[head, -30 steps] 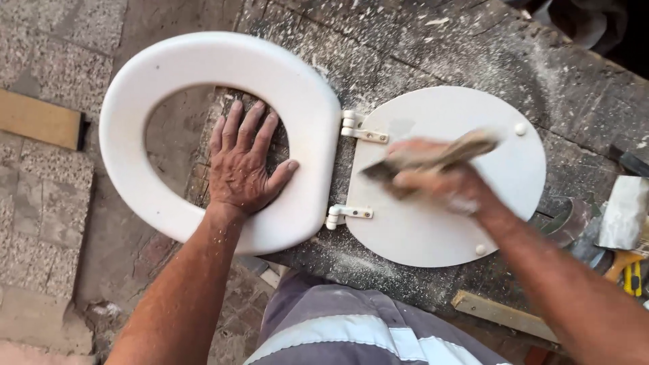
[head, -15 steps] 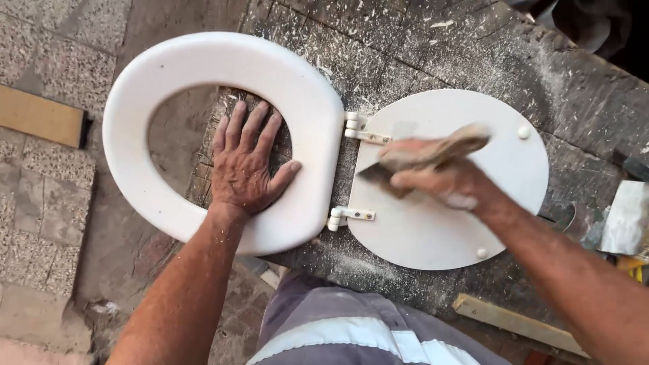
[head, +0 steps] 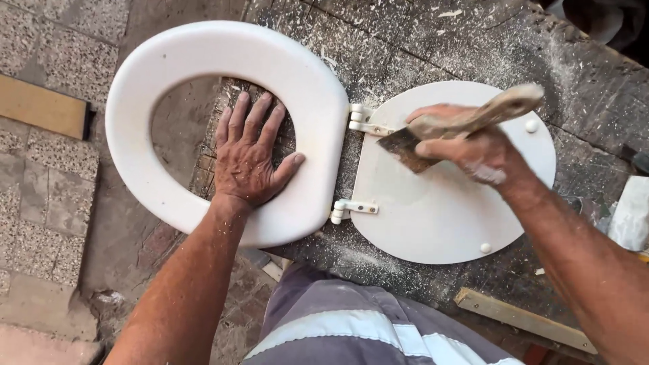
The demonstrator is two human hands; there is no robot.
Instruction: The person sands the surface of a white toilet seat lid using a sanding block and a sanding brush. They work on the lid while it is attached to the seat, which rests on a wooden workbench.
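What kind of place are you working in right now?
Probably an outdoor or open workshop spot. The bench is rough, dark and strewn with white dust and chips, stone paving lies below, and wood offcuts sit around. The right hand works a scraper on a toilet lid.

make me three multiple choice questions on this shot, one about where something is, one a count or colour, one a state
1. Where does the left hand lie?
A. flat inside the seat ring's opening
B. on the lid
C. on the floor tiles

2. How many hinges join the seat ring and the lid?
A. one
B. two
C. four

3. What does the right hand grip?
A. nothing
B. a hammer
C. a scraper with its blade on the lid

Answers: 1 A, palm down within the ring, thumb against its inner edge. 2 B, two hinges show between them. 3 C, fingers wrap the scraper handle.
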